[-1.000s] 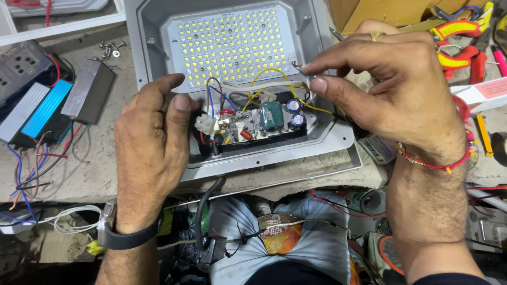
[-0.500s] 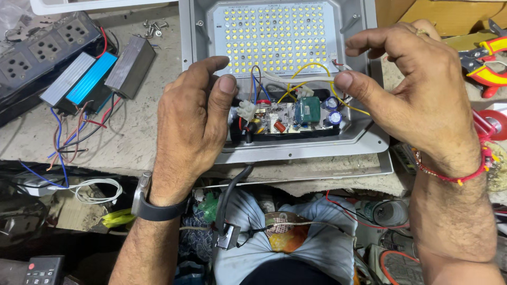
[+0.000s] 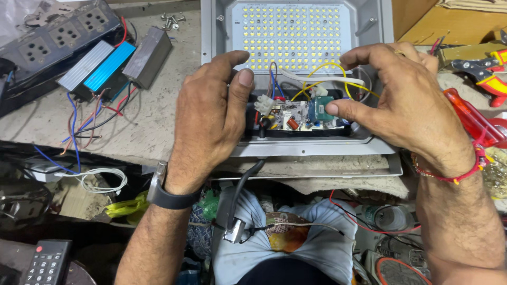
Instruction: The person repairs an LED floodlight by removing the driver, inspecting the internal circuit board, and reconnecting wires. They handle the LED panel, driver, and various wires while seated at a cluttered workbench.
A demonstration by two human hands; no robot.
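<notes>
- Our left hand (image 3: 208, 113) grips the lamp's (image 3: 296, 79) near-left edge, thumb pressed beside the board (image 3: 293, 115).
- Our right hand (image 3: 404, 103) pinches the board's right end.
- The lamp lies at the bench's (image 3: 158, 116) near edge.
- Pliers (image 3: 483, 74) lie far right.

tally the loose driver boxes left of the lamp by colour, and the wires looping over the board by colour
Driver boxes:
silver box: 1
blue box: 1
grey box: 1
Wires over the board:
yellow wire: 1
blue wire: 1
white wire: 1
Total: 6
</notes>
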